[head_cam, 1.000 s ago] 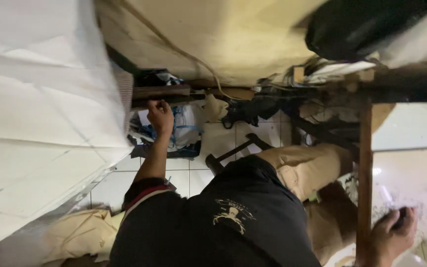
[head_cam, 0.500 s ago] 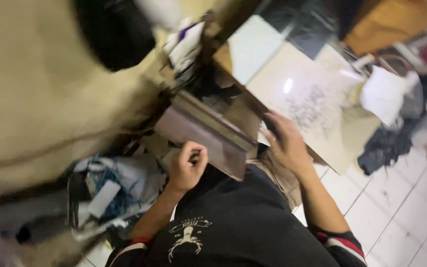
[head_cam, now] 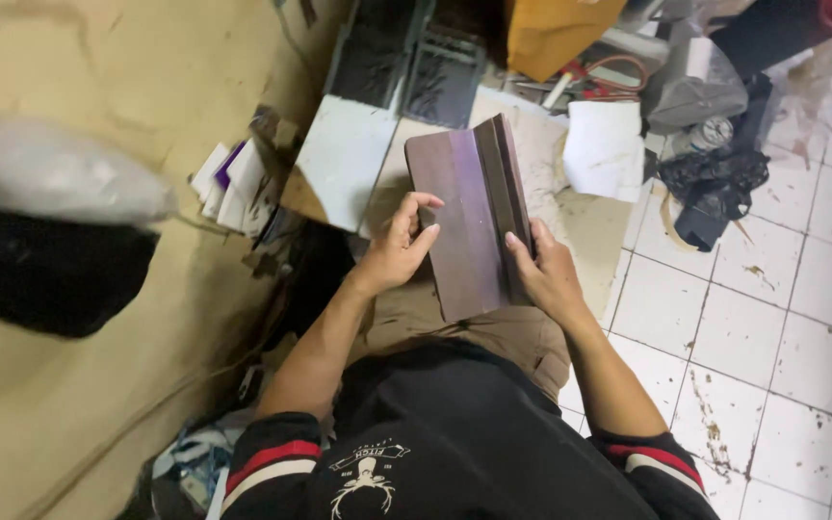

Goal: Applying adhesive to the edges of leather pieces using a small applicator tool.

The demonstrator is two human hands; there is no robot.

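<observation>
— Since half a second ago the brown panel [head_cam: 471, 220] has swung round; it lay slanting across the lap with the left hand [head_cam: 399, 248] fisted at its lower edge, and now it stands lengthwise in front of the person, both hands on it.

— Which hand has what?

— Left hand grasps the panel's left edge, thumb on top, fingers curled under; right hand [head_cam: 543, 273] grips the right edge, where a darker folded strip runs along the side; its fingers lie over that strip.

— Where does the panel sit?

— Held above the knees in khaki trousers [head_cam: 493, 332], its far end over a pale stone slab [head_cam: 585, 217] on the floor; whether it touches the slab I cannot tell.

— And round about?

— Just left of the panel, a white board [head_cam: 344, 159] leans on the slab; beyond that a small stack of white and purple cards [head_cam: 228, 183] against the yellowish wall [head_cam: 98, 77]; a blurred grey and black bag [head_cam: 45, 236] hangs near the camera at left.

— On the right?

— A white sheet of paper [head_cam: 606, 149] lies on the slab's far corner; past it, dark cloth [head_cam: 715, 188] heaped on the white tiled floor [head_cam: 782, 318]; an ochre bag [head_cam: 556, 34] stands at the top; two dark moulded plates [head_cam: 406, 58] beside it.
</observation>
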